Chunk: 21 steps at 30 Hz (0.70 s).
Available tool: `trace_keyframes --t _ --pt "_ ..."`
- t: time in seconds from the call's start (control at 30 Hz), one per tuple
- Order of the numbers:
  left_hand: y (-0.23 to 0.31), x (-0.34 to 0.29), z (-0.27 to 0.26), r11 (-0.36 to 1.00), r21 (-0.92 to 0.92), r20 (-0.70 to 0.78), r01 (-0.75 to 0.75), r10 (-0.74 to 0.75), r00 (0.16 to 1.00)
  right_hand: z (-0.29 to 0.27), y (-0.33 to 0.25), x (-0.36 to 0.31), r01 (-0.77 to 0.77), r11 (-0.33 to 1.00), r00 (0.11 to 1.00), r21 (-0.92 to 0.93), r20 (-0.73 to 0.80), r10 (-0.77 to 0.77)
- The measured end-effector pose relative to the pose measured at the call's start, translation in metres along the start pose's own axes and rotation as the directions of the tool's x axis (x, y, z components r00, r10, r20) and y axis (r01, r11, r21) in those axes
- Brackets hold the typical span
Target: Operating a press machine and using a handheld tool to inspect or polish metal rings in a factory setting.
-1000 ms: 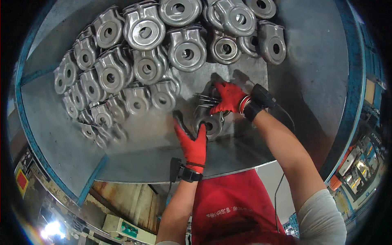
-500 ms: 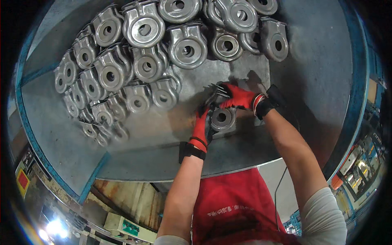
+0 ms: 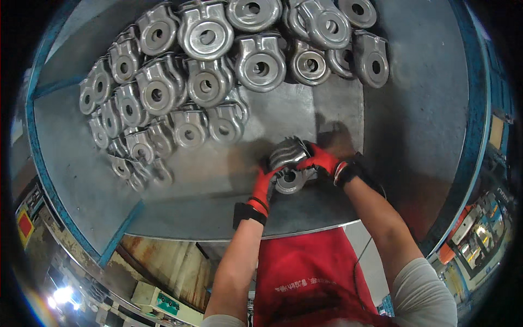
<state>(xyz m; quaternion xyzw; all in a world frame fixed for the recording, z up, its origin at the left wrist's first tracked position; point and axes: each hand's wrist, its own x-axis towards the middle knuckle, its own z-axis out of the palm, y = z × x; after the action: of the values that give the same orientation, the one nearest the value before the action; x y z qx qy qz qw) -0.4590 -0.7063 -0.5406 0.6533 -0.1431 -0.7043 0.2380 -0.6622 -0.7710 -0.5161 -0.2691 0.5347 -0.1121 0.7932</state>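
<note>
My two hands, in red and black gloves, work over the near part of a metal bin. A small stack of shiny stamped metal parts point(image 3: 289, 152) stands between them, its wavy edges turned upward. On its left side my left hand point(image 3: 263, 184) is closed, the fingertips partly hidden. My right hand point(image 3: 322, 159) grips the right side, thumb toward me. Just below the stack, touching it or nearly so, is a rounded metal part with a central hole point(image 3: 289, 188). How many parts are stacked cannot be made out.
Piles of similar rounded metal parts point(image 3: 206, 41) fill the far and left areas of the bin. Blue-edged grey walls point(image 3: 430, 109) surround it, with a near rim point(image 3: 201, 238) below my hands. A red apron point(image 3: 310, 267) hangs before me; a control box point(image 3: 163, 303) sits lower left.
The metal parts between my hands have come together into a tilted stack, edges up. My right hand has drawn back from over them to their right side. The view has shifted slightly.
</note>
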Motion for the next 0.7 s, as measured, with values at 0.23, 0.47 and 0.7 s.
trace_keyframes --t 0.23,0.47,0.7 --pt "0.043 -0.029 0.0 0.942 0.334 -0.087 -0.04 0.073 0.994 0.032 -0.029 -0.038 0.07 0.981 0.991 0.182 0.1 -0.089" --pt "0.114 -0.148 -0.001 0.821 0.413 0.031 -0.394 0.419 0.907 0.08 -0.089 -0.122 0.045 0.901 0.992 0.432 0.085 -0.09" --pt "0.125 -0.29 -0.002 0.717 0.452 -0.056 -0.531 0.617 0.785 0.076 -0.012 -0.218 0.319 0.939 0.946 -0.126 -0.01 -0.323"
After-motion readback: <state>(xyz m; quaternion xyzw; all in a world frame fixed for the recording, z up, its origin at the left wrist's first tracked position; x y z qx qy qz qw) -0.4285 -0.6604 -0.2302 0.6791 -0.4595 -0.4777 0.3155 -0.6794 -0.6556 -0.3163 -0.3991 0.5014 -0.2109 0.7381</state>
